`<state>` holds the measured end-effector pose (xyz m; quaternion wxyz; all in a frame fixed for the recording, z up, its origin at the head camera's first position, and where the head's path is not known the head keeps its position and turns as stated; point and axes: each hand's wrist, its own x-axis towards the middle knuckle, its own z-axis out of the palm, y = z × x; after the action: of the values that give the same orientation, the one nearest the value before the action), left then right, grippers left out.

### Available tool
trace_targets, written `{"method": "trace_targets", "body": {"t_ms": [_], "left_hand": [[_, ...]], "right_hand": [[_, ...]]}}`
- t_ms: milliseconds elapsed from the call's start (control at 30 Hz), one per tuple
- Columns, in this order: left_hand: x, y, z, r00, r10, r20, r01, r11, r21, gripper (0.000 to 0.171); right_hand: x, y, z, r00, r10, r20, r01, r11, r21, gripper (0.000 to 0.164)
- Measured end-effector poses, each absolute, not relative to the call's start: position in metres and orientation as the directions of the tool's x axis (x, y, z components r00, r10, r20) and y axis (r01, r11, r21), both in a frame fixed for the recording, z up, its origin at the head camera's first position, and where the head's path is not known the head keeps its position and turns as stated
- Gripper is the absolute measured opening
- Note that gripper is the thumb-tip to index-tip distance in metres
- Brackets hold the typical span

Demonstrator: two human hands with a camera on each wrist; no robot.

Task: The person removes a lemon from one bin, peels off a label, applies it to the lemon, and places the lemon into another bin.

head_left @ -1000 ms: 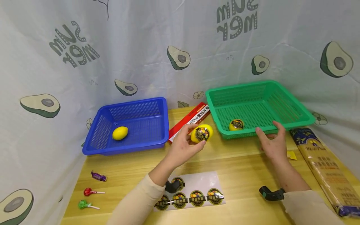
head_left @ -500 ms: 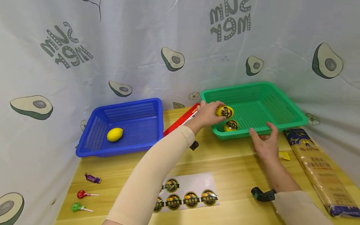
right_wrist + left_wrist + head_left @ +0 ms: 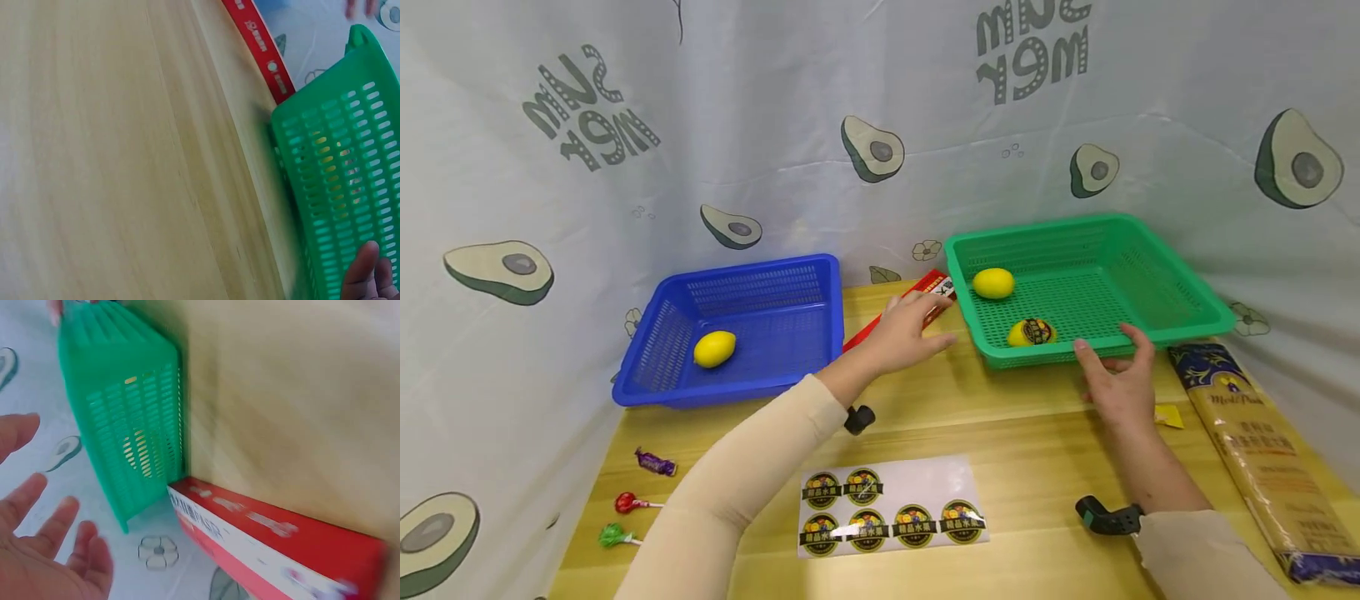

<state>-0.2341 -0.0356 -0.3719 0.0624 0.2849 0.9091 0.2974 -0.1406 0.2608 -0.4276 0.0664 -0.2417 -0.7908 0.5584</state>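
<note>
My left hand (image 3: pixel 906 335) is open, with spread fingers and nothing in them, left of the green basket (image 3: pixel 962 292). In the left wrist view the fingers (image 3: pixel 53 528) of that hand stand apart from the basket wall. A plain-looking yellow lemon (image 3: pixel 993 283) lies at the back left inside the basket. Nearer its front wall is a lemon with a round black sticker (image 3: pixel 1037 332). My right hand (image 3: pixel 1122 387) holds the basket's front rim, thumb and index finger at the edge; the right wrist view shows its fingertip (image 3: pixel 369 253) against the slotted wall.
A blue basket (image 3: pixel 730 387) with one lemon (image 3: pixel 715 348) stands left. Between the baskets lies a red pasta box (image 3: pixel 936 287). In front is a sticker sheet (image 3: pixel 925 483). Candies (image 3: pixel 657 462) lie left, a yellow packet (image 3: pixel 1168 416) and a pasta bag (image 3: pixel 1262 450) right.
My left hand carried a stickered lemon rightward into the green basket, let it go and drew back left. The right hand has stayed at the basket's front rim.
</note>
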Motion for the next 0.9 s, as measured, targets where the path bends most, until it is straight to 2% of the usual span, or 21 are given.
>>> {"method": "trace_targets", "body": {"t_ms": [133, 267, 367, 467, 567, 700, 800, 900], "left_hand": [[-0.199, -0.081, -0.375, -0.812, 0.579, 0.078, 0.496, 0.613, 0.614, 0.047], [-0.169, -0.123, -0.376, -0.832, 0.543, 0.115, 0.487, 0.615, 0.620, 0.037], [-0.158, -0.156, -0.370, -0.856, 0.490, 0.162, 0.480, 0.638, 0.602, 0.032], [-0.157, -0.190, -0.357, -0.886, 0.426, 0.183, 0.447, 0.683, 0.578, 0.031], [-0.164, -0.224, -0.346, -0.922, 0.360, 0.140, 0.374, 0.741, 0.557, 0.034], [-0.180, -0.265, -0.340, -0.949, 0.312, 0.045, 0.293, 0.820, 0.492, 0.042], [-0.195, -0.293, -0.339, -0.956, 0.293, -0.033, 0.251, 0.866, 0.432, 0.050], [-0.211, -0.316, -0.336, -0.953, 0.279, -0.121, 0.214, 0.898, 0.384, 0.059]], "right_hand": [[-0.139, 0.261, -0.426, -0.873, 0.457, -0.168, 0.315, 0.266, -0.911, 0.083], [-0.137, 0.252, -0.427, -0.833, 0.533, -0.148, 0.306, 0.220, -0.926, 0.082], [-0.131, 0.231, -0.425, -0.795, 0.599, -0.095, 0.259, 0.192, -0.947, 0.077], [-0.122, 0.197, -0.421, -0.808, 0.589, -0.015, 0.191, 0.237, -0.952, 0.070], [-0.117, 0.158, -0.417, -0.883, 0.466, 0.053, 0.107, 0.312, -0.944, 0.063], [-0.122, 0.109, -0.419, -0.972, 0.213, 0.102, -0.017, 0.370, -0.929, 0.057], [-0.132, 0.076, -0.423, -0.996, 0.049, 0.075, -0.051, 0.378, -0.925, 0.058], [-0.145, 0.047, -0.425, -0.998, -0.061, 0.027, -0.048, 0.377, -0.925, 0.059]]}}
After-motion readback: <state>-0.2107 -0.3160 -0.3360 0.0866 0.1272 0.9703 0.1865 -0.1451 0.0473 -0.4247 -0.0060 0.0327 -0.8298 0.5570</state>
